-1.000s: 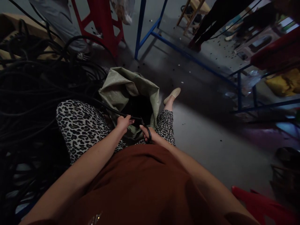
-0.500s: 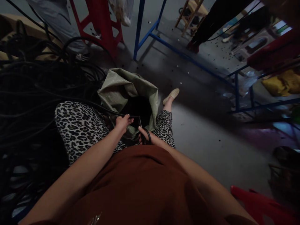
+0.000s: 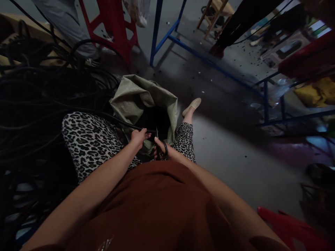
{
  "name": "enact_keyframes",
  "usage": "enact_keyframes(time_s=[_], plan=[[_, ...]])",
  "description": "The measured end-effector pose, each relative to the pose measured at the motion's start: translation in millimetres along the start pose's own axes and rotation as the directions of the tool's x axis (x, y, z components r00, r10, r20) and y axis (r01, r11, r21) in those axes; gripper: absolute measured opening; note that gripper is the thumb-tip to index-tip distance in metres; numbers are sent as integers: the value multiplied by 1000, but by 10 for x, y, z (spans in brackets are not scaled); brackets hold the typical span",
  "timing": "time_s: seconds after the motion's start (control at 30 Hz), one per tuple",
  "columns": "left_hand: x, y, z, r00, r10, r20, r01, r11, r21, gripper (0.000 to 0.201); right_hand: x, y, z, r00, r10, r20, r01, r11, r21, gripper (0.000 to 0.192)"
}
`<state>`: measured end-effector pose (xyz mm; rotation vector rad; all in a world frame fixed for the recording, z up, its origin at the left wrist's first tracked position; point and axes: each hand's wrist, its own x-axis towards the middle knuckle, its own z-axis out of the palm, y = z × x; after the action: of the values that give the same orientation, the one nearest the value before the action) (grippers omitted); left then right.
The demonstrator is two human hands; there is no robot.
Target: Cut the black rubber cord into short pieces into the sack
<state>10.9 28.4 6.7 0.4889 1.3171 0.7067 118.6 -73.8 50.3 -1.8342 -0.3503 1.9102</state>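
My left hand (image 3: pixel 139 137) is closed around a long black rubber strip (image 3: pixel 119 121), close to the strip's end. The strip runs back left over my knee to a dark heap. Wrapped round the black handles of a pair of scissors (image 3: pixel 165 149), my right hand (image 3: pixel 159 146) holds them with the blades pointing up at the strip's end. Whether the blades touch the strip I cannot tell. Both hands are over the mouth of a grey-green woven sack (image 3: pixel 171 104) between my legs. Its inside is dark, and what lies deep in it is hidden.
A large tangle of black strips (image 3: pixel 34 94) fills the left side. Beyond the sack stand a red plastic stool (image 3: pixel 117 31) and a blue metal frame (image 3: pixel 199 55). Another person's dark-clad leg (image 3: pixel 235 24) shows at upper right. A red object (image 3: pixel 285 226) lies at lower right.
The scissor blades have shifted slightly at the strip's end and look narrower now. Both hands keep their holds, and the sack stays in place.
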Motion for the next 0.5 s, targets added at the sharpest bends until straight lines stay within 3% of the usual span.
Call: enact_keyframes(time_s=[0.5], plan=[[1, -19, -10, 1000, 9, 5, -10, 1000, 29, 12, -1, -31, -11, 1000, 30, -1, -30, 1000, -10, 60]])
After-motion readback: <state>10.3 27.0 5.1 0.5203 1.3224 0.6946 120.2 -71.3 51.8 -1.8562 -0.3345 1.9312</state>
